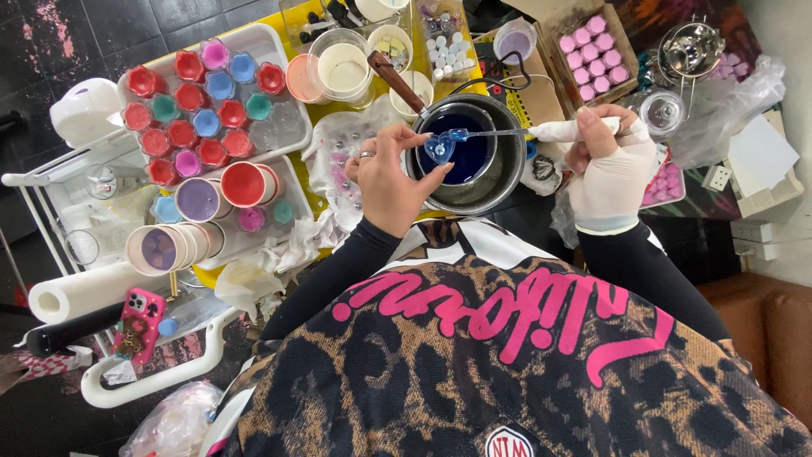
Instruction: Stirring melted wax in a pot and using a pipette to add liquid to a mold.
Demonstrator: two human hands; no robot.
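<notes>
The small heart-shaped mould [439, 149] sits pinched between the fingers [420, 140] of your left hand [387, 179], held just above the blue liquid in the metal pot [499, 182]. It already looks blue inside, so filling seems under way or near done, though you cannot tell how full it is. Your right hand [607, 166], wrapped in a white covering, is closed on the white-wrapped handle of a spoon [507, 133] whose bowl reaches across to touch the mould's rim.

Beyond your left fingers, a white tray [283, 127] holds many small moulds already filled in red, blue, pink and teal, so much of the batch looks poured. Nearer you from that tray stand larger cups [222, 193] of purple and red. Past your right fingers, a cardboard box [626, 38] carries pink pieces.
</notes>
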